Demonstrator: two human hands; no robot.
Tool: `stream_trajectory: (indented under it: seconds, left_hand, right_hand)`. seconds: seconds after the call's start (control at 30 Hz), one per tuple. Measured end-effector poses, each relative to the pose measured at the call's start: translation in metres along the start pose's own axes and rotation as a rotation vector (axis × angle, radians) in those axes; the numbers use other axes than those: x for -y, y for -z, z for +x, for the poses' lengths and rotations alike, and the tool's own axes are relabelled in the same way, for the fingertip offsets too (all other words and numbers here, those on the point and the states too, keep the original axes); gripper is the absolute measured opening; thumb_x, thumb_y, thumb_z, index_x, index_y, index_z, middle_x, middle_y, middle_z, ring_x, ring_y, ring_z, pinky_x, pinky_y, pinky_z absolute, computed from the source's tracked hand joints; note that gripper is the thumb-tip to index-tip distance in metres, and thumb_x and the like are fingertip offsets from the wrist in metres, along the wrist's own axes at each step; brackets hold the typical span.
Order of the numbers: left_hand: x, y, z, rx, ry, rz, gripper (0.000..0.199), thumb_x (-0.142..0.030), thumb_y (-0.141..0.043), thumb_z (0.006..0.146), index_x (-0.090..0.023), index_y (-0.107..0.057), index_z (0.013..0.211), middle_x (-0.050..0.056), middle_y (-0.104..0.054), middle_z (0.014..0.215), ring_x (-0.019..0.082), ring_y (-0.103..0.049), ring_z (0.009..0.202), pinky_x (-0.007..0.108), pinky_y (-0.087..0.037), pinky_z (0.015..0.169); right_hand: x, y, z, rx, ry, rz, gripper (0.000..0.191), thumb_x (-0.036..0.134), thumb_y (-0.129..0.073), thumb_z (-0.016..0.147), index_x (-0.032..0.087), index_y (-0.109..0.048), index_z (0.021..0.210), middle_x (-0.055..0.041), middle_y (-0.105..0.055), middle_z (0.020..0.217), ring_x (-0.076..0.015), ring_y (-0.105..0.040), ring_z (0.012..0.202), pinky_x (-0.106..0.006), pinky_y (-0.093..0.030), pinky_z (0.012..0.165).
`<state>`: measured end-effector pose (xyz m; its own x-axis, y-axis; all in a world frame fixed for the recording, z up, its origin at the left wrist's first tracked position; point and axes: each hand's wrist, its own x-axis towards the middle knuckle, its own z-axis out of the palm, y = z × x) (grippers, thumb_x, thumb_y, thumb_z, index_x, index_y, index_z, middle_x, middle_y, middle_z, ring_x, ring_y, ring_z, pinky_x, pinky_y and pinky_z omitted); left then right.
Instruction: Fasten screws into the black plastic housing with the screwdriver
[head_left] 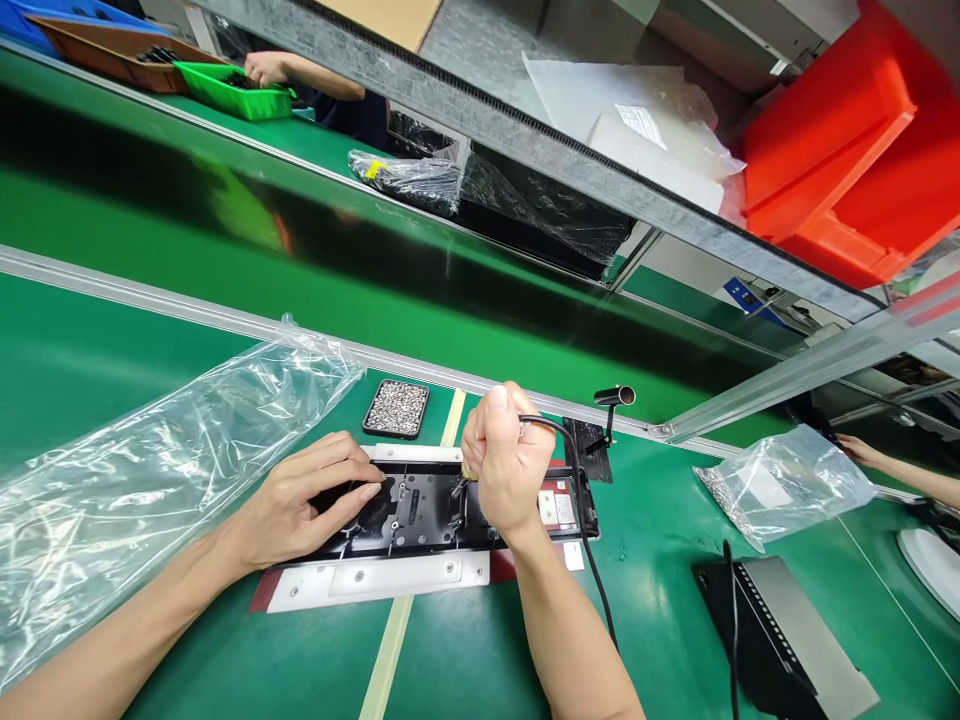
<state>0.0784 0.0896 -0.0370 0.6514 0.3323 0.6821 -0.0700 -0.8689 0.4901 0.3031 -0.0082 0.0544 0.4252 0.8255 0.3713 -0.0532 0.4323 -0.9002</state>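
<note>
My right hand (510, 460) is wrapped in a fist around a corded electric screwdriver (468, 472), mostly hidden in the grip. Its black cable (581, 500) loops over the wrist side and runs down. The tool's lower end points into a long black plastic housing (412, 505) with ribs and holes. On the left part of that housing rests my left hand (319, 500), thumb and fingers apart and touching it. Underneath, a fixture with white blocks (390, 577) and a dark red base supports the housing. Behind it stands a small black tray (396, 408) full of small metal screws.
Clear plastic bags (172, 440) cover the left. A tubular holder (615, 396) stands behind the housing. At right lie a bag of small metal parts (787, 485) and a black metal unit (780, 630). A shelf with a red bin (840, 140) overhangs. Co-workers' hands (266, 70) show beyond.
</note>
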Motion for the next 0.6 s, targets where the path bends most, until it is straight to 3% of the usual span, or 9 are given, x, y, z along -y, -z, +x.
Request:
stream_trajectory:
  seconds: [0.23, 0.43, 0.6]
  left_hand:
    - [0.0021, 0.0007, -0.0023, 0.016, 0.012, 0.006, 0.017, -0.01, -0.07, 0.113, -0.022, -0.081, 0.119, 0.004, -0.079, 0.099, 0.02, -0.072, 0.087, 0.036, -0.058, 0.082]
    - [0.0042, 0.0042, -0.0048, 0.062, 0.025, 0.025, 0.021, -0.006, -0.07, 0.113, -0.022, -0.08, 0.122, 0.004, -0.08, 0.102, 0.02, -0.073, 0.091, 0.035, -0.059, 0.086]
    - [0.0027, 0.0024, -0.003, 0.062, 0.02, 0.033, 0.02, -0.007, -0.069, 0.114, -0.022, -0.081, 0.12, 0.004, -0.079, 0.102, 0.019, -0.072, 0.091, 0.035, -0.058, 0.084]
  right_hand:
    - [-0.0021, 0.0008, -0.001, 0.013, 0.012, -0.026, 0.057, 0.061, -0.072, 0.116, 0.028, -0.045, 0.078, 0.0078, -0.045, 0.064, -0.0085, -0.036, 0.051, -0.026, -0.031, 0.047]
    - [0.0011, -0.0031, 0.0001, -0.009, 0.011, -0.129, 0.062, 0.075, -0.068, 0.113, 0.028, -0.048, 0.077, 0.0068, -0.044, 0.062, -0.0105, -0.039, 0.054, -0.027, -0.034, 0.049]
    - [0.0004, -0.0014, -0.0008, -0.003, 0.023, -0.055, 0.059, 0.066, -0.071, 0.114, 0.028, -0.047, 0.077, 0.0077, -0.042, 0.063, -0.0094, -0.036, 0.052, -0.027, -0.033, 0.047]
